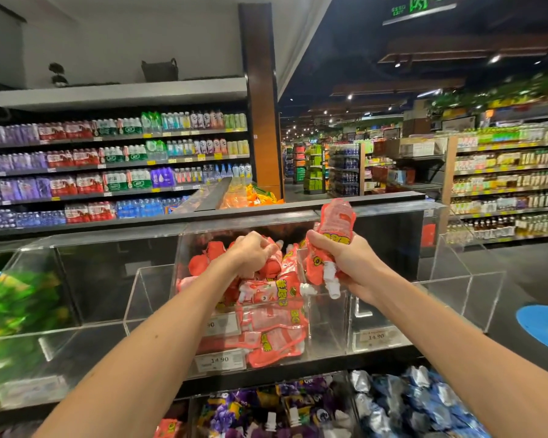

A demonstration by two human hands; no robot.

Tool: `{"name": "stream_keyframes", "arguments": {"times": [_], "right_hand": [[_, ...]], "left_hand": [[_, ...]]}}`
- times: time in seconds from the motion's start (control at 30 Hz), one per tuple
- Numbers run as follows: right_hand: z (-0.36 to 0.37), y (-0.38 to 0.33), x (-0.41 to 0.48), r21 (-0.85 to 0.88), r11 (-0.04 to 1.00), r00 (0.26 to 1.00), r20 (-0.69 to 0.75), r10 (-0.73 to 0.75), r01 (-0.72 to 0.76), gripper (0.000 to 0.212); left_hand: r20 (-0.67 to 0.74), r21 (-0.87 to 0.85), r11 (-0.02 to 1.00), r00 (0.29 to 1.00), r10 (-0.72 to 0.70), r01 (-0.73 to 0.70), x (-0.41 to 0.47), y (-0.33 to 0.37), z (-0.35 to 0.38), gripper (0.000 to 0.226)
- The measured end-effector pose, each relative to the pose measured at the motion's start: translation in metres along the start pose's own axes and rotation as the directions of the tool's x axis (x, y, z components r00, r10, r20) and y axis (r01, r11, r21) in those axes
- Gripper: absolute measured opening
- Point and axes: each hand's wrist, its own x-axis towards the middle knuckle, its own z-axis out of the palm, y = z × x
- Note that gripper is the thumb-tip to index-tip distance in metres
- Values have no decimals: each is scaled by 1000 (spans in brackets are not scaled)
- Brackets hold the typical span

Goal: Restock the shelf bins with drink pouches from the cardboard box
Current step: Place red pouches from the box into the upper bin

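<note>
2 hands reach over a clear shelf bin. The left hand curls its fingers around pink pouches piled beneath them, likely settling the heap. The right hand grips another pouch, spout down, just beside, probably ready to drop in.

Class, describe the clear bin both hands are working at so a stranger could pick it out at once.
Find the row of clear acrylic bins in front of the person. The one wanted is the middle bin, where the left hand and right hand grip pink-red spouted drink pouches. It alone in the row is heaped with these; the far-left bin holds green packs.
</note>
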Motion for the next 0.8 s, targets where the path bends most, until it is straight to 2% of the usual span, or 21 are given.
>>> {"name": "stream_keyframes", "arguments": {"times": [0.1,0.2,0.27,0.33,0.4,0.47,0.53,0.6,0.67,0.73,0.8], "right_hand": [[2,-2,-1,-7,1000,999,35,4,-4,54],[6,-6,-2,44,999,997,80,8,-12,49],[12,-10,-2,119,993,992,122,14,-28,49],[22,-15,-3,153,987,987,161,26,-51,49],[32,-21,-3,183,979,974,221,49,-91,41],[41,-27,-2,211,965,953,287,94,-158,40],[49,-31,0,205,956,939,315,137,-208,44],[55,-34,3,204,946,927,331,176,-252,46],[62,-34,2,197,936,911,354,210,-292,40],[69,-31,3,174,932,900,364,240,-319,37],[74,-29,8,138,932,897,348,270,-335,43]], "left_hand": [[-58,-58,997,997,54,-57,-3,2,-17,33],[-130,-295,951,990,57,-93,-11,3,-38,29],[-39,-446,888,994,102,-108,-23,8,-50,28],[54,-501,857,983,173,-123,-37,11,-58,33],[25,-391,895,970,243,-214,-46,12,-64,60],[-78,-102,927,932,355,-362,-55,11,-69,76],[-137,16,890,881,454,-456,-62,6,-73,72],[-163,22,882,869,468,-471,-67,-2,-80,64],[-182,107,878,858,479,-468,-70,-10,-86,58],[-194,253,838,823,534,-484,-73,-14,-90,61],[-223,357,772,755,617,-526,-75,-17,-89,70]]}}
